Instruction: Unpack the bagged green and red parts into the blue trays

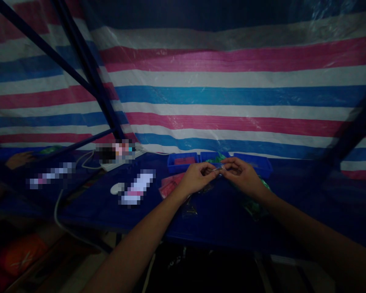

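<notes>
Two-handed hold over the dark-blue counter (158, 221), head view. L hand (198, 178) & R hand (243, 175) meet at centre, fingertips nearly touching; each grip is together, clamped on a small clear pkt (218, 167) held btwn them, above the counter & just near of the trays; its contents too small to tell. Far row, L to R: left tray (172, 167) w/ red pkts (185, 160), middle tray (205, 155) w/ green film (221, 156), right tray (267, 164), partly behind R hand. Red bag (171, 184) lies just left of L hand; clear bag (190, 209) w/ dark contents, near side, btwn the forearms; green bag (253, 206) beside R forearm. Farther left: white round obj (117, 188) next to a pixelated oblong (138, 187). Far left: another person's hand (20, 159) on the adjoining surface. Bkgd: striped sheet (232, 97), red/white/blue
</notes>
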Demonstrator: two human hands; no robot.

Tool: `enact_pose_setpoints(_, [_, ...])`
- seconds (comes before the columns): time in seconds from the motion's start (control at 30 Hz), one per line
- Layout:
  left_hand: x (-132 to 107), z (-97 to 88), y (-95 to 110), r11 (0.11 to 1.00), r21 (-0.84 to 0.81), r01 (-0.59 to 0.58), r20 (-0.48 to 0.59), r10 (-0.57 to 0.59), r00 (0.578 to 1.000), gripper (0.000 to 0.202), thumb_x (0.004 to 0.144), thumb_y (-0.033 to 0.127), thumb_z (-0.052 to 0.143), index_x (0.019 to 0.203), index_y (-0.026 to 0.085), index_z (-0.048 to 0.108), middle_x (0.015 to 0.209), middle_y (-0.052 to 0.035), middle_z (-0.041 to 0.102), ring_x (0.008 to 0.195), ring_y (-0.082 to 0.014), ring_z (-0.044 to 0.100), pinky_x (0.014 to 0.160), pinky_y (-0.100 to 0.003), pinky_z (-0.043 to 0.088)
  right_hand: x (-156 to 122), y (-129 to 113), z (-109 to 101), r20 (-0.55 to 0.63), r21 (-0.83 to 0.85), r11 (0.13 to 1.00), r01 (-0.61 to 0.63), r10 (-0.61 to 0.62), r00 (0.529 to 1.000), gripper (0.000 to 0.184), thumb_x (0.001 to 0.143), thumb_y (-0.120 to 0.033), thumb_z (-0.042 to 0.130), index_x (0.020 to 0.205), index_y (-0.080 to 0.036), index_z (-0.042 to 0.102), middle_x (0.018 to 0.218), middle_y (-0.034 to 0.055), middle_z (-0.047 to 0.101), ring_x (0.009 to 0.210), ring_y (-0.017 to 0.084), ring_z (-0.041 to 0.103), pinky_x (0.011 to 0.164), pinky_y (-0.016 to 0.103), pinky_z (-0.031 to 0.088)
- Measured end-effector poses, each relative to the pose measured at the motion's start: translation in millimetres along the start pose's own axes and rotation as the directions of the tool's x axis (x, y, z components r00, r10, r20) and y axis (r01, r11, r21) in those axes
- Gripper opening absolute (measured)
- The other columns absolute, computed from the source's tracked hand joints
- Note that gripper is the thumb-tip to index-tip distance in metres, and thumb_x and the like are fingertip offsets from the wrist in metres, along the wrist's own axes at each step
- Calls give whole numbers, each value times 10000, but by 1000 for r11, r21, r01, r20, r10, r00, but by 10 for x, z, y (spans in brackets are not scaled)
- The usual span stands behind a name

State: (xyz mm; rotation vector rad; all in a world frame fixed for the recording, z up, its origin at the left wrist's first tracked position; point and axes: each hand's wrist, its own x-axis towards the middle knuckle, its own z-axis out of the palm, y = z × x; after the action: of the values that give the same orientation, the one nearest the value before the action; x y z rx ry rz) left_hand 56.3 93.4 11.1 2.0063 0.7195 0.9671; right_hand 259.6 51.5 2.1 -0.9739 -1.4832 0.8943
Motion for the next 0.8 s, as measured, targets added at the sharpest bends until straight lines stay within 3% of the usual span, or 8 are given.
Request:
enact_pose_setpoints(0.23, [2,-7,19,999,22,-32,31,31,999,292,914,426,649,956,144,713,868,-57,707,729,-144,611,651,-251,442,6,-23,2,-58,38,999,20,-18,998,349,791,-401,797,1048,-217,650,912,34,721,842,178,702,782,311,559])
enact_pose_setpoints(0.53, [14,-15,-36,998,60,-13,-8,13,1000,350,933,485,620,1003,166,746,933,-71,738,788,-170,644,683,-269,463,24,23,-19,1,25,1000,10,-10,1000,345,794,-369,782,1071,-225,636,961,50,713,862,185,685,821,356,561])
enact_pose_setpoints(0.8, [35,-10,-35,1000,0,6,-20,-6,1000,332,899,451,683,1082,181,742,1025,-85,754,850,-192,681,736,-301,506,15,20,-19,17,9,999,33,-33,999,318,813,-307,752,1087,-230,610,950,27,668,860,163,661,794,316,541])
